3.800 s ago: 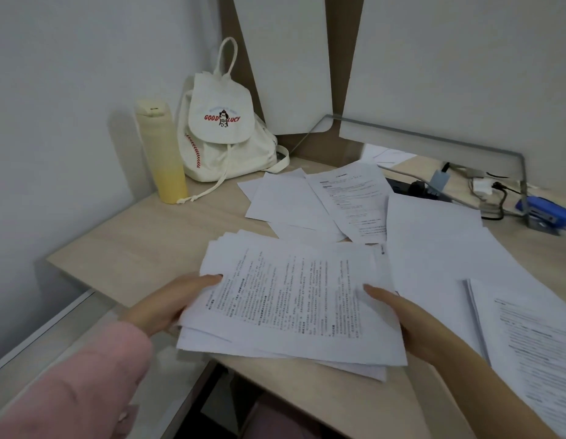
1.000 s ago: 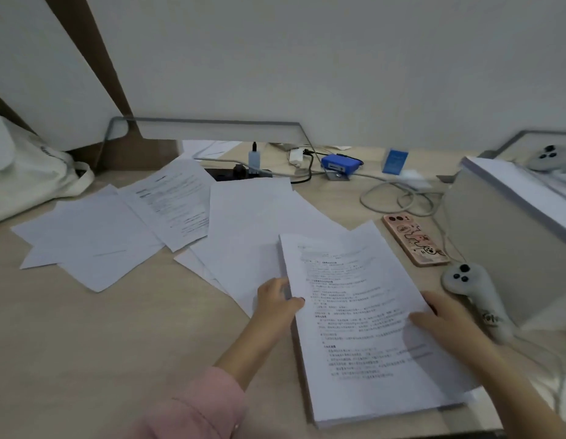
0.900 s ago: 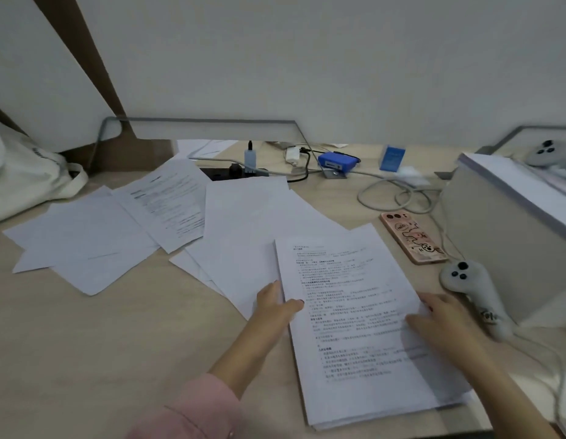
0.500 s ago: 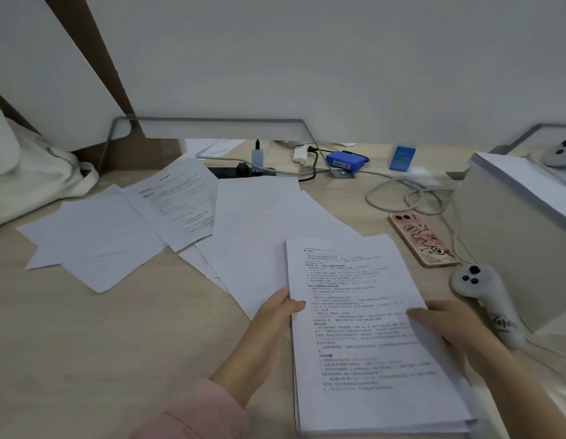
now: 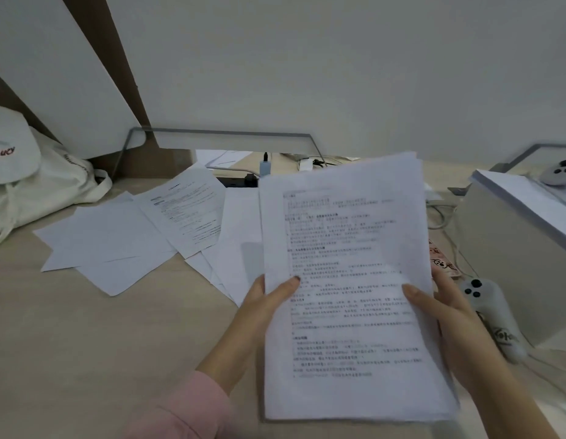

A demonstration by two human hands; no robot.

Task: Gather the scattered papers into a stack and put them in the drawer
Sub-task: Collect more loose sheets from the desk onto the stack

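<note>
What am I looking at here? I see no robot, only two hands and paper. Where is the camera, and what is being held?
There is no machine here. A person works with bare hands, and one wide-angle camera worn on their head looks forward and down, so the arms come in from the bottom edge.

The left hand, in a pink sleeve, and the right hand each grip one side of a stack of printed papers. The stack is held up and tilted toward the camera, with both thumbs on its front.

More loose sheets lie spread on the desk behind the stack, not yet gathered. A white bag sits at the far left. On the right are a phone, partly hidden by the stack, a white controller and a pale box.
</note>
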